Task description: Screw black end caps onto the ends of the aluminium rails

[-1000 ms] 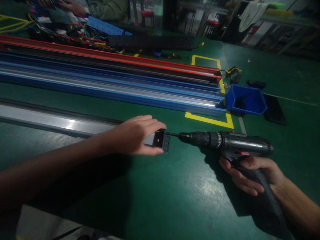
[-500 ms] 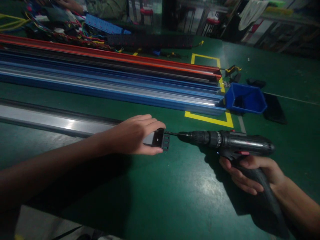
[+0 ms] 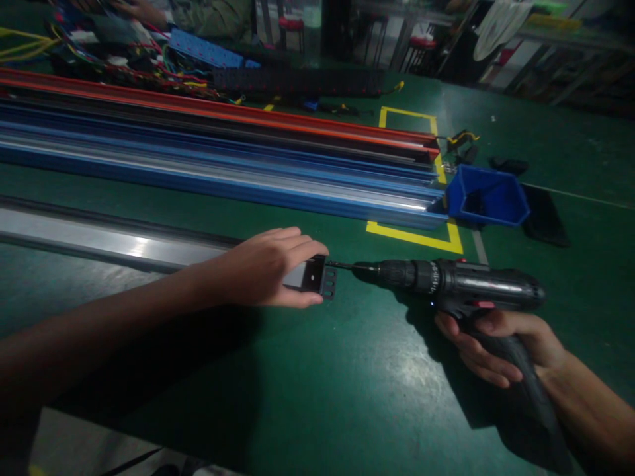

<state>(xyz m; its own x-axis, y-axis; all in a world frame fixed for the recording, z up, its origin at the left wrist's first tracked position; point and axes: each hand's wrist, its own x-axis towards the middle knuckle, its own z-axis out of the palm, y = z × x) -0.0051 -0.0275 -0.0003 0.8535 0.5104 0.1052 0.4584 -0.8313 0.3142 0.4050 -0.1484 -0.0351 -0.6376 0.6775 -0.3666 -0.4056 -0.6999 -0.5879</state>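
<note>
A long silver metal profile [image 3: 114,239] lies on the green table and ends at a black end bracket [image 3: 314,276] with slots. Over that end lies my left hand [image 3: 270,268], fingers on the far edge and thumb on the near edge, gripping it. My right hand [image 3: 501,347] is wrapped round the handle of a black power drill [image 3: 466,284]. The drill points left, and the tip of its long bit meets the bracket's outer face near my left fingertips.
Blue profiles [image 3: 223,173] and a red-orange profile [image 3: 248,114] lie behind, near yellow tape [image 3: 417,237]. A blue bin [image 3: 489,195] stands at their right end. Wires and a person's sleeve [image 3: 213,18] are at the far left.
</note>
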